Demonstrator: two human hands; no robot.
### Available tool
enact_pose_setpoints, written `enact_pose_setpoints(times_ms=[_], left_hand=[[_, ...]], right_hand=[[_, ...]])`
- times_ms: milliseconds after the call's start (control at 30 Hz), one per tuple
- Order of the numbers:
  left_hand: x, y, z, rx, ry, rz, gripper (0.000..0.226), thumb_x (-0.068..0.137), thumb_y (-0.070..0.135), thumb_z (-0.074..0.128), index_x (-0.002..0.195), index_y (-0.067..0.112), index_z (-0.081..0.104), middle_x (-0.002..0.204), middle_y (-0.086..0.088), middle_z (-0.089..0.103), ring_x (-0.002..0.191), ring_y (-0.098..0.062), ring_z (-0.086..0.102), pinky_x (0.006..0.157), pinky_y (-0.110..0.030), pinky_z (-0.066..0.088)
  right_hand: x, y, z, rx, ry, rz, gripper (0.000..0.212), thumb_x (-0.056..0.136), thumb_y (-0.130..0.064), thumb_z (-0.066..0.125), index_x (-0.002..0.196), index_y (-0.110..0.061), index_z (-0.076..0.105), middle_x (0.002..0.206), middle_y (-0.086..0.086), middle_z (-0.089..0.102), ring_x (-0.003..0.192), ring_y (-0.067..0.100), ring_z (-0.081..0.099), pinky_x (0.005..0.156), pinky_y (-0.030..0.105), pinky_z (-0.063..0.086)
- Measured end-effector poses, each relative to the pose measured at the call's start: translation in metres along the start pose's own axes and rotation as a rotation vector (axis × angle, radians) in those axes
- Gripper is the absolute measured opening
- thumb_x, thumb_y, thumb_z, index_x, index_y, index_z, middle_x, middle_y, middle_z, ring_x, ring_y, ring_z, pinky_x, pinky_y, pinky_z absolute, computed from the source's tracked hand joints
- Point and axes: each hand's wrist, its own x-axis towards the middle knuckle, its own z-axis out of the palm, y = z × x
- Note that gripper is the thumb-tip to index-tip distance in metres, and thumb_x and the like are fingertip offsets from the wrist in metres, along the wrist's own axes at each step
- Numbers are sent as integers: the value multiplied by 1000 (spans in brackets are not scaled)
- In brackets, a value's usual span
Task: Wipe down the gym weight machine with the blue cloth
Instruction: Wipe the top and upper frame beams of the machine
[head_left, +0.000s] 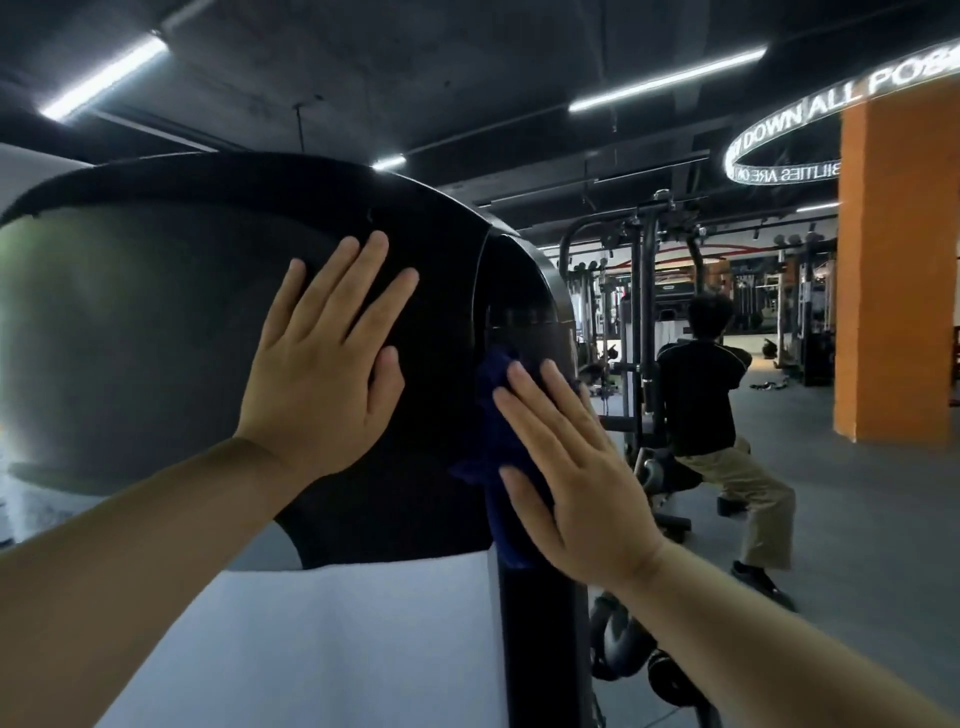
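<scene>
Wiping is under way, by my reading, and far from finished; the right hand (566, 467) has its grip flat open, fingers straight, pressing the dark blue cloth (488, 444) against the right edge of the black curved shroud of the weight machine (426, 249); the left hand (327, 358), grip also open and holding nothing, rests flat on the shroud's broad face to the left; no surface shows plainly as cleaned; that face and the black upright post (535, 649) below look left to do.
</scene>
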Motion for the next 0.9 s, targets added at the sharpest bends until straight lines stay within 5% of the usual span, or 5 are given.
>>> enact_pose_setpoints(times_ms=[233, 433, 567, 733, 900], left_hand=[[4, 16, -15, 77, -103, -129, 55, 93, 24, 36, 148, 12, 37, 160, -11, 25, 148, -26, 20, 121, -36, 7], [15, 57, -27, 120, -177, -214, 50, 96, 27, 37, 145, 16, 38, 158, -7, 30, 141, -29, 35, 109, -54, 35], [42, 77, -29, 146, -225, -221, 52, 96, 26, 38, 146, 13, 39, 157, -6, 33, 144, -25, 33, 110, -55, 35], [60, 86, -31, 177, -306, -327, 58, 95, 34, 33, 150, 17, 36, 159, -2, 29, 146, -20, 28, 118, -40, 24], [62, 92, -32, 204, -295, -327, 55, 95, 29, 37, 148, 12, 40, 157, -7, 34, 142, -24, 32, 115, -41, 28]], right_hand=[[86, 50, -24, 324, 96, -33, 53, 99, -25, 47, 148, -10, 38, 159, 9, 29, 150, 23, 17, 120, 50, 21], [62, 91, -18, 430, 10, -325, 51, 98, -23, 47, 146, -9, 40, 156, 9, 34, 149, 25, 24, 118, 48, 29], [120, 105, -34, 577, -52, -132, 52, 99, -34, 38, 150, -21, 38, 153, -1, 41, 141, 15, 36, 112, 34, 35], [72, 98, -9, 546, -13, -247, 56, 101, -34, 38, 153, -16, 30, 162, 4, 22, 152, 20, 10, 122, 48, 17], [100, 106, -18, 597, -21, -266, 52, 101, -32, 40, 151, -19, 36, 159, 0, 30, 149, 12, 16, 124, 37, 6]])
